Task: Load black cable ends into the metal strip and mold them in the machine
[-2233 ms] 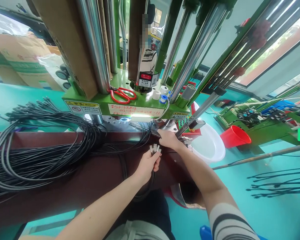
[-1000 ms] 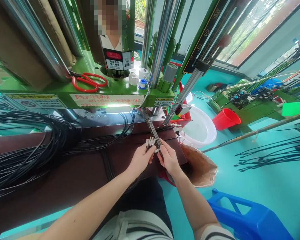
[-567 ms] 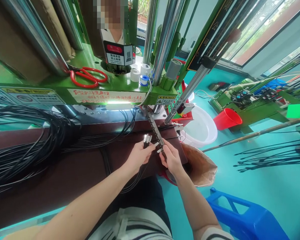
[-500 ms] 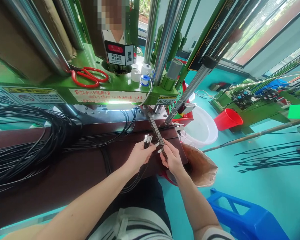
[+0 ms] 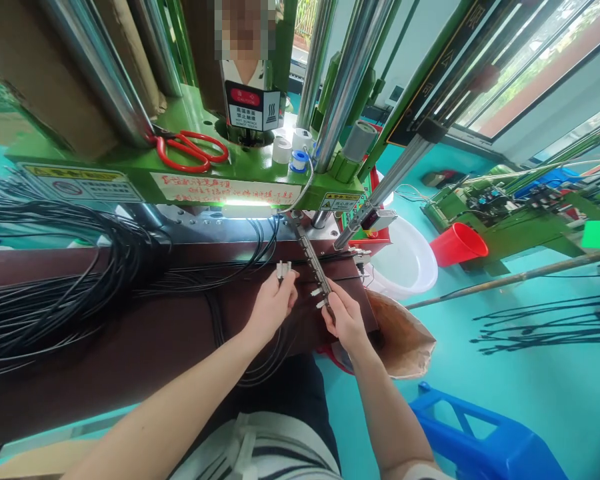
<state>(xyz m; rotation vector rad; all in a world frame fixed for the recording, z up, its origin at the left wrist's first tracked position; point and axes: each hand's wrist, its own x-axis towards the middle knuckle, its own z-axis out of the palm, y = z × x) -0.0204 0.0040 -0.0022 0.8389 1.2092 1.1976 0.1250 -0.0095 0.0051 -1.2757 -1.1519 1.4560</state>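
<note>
One green press (image 5: pixel 253 157): spans most of the tabletop's back edge; hot-surface sign (image 5: pixel 253 108) above its plate. A hand straying past that edge could get burnt or pinched.
Brown tabletop (image 5: pixel 170 333): narrow toward its right end, where both hands work; little margin for a slip.
Cable bundle (image 5: pixel 125 280): heaped on the left part, strands running right along the back edge. A shifting heap or crossed strand could snag or drag.
Paper bag (image 5: pixel 405 337): mouth up, just past the tabletop's right edge. Anything dropped off that side could land inside.
Metal bar (image 5: pixel 312 257): slanted over the right end, far end at the back edge by the press, near end in hand. Far-end support hard to tell; a loose hold could let it tip or twist.
Right hand (image 5: pixel 346 317): gripping the bar's near end.
Left hand (image 5: pixel 271 303): closed around several connectors, apart from the bar; black leads (image 5: pixel 280 350) loop below, seemingly past the front edge. Tension there could tug the bunch crooked.
Connectors (image 5: pixel 282 269): upright cluster atop the left hand; two more stick out from the bar's near end. Seating unclear; poorly seated ones could work loose if bumped.
</note>
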